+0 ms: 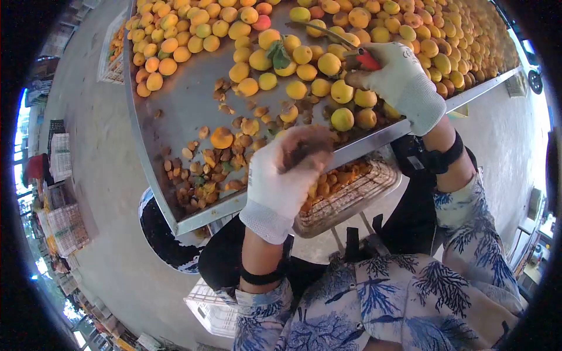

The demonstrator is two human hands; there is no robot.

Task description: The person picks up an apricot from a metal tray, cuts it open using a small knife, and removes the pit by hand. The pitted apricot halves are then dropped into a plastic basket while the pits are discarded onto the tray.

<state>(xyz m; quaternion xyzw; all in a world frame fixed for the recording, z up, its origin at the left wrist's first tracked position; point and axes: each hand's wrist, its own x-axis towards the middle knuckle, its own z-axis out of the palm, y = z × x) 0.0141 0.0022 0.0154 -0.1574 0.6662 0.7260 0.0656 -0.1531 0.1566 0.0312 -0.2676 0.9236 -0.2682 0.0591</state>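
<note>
My right hand, in a white glove with stained fingers, is closed around the red handle of a knife. Its thin blade points left over the yellow-orange fruits on the metal table. Near the table's front edge is my left hand, gloved too, its dirty fingers curled together. Whatever they may hold is hidden. Pits and fruit scraps lie left of it on the tabletop. A green leaf rests among the fruits.
Below the table edge, a basket holds cut orange fruit pieces. A round dark tub stands under the left corner, and a white crate is on the floor. More crates line the far left.
</note>
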